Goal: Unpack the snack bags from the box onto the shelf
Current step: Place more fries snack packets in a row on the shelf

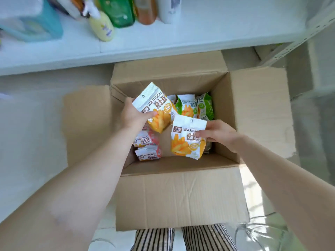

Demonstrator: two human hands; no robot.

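A pale floor [32, 142] carries an open corrugated cardboard box [181, 196], flaps splayed for reach; inside, the right hand [220, 134] pinches one glossy yellow snack bag [186, 140], the left hand [135, 115] grasps another yellow bag [155, 107], apparently mid-lift; crinkly red bags [146, 147] and green bags [197, 105] remain; beyond, the white shelf [199, 37] holds bottles [116, 11].

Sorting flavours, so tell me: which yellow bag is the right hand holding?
The lower yellow bag, nearer the person; the right hand pinches its edge. The upper one is in the left hand.
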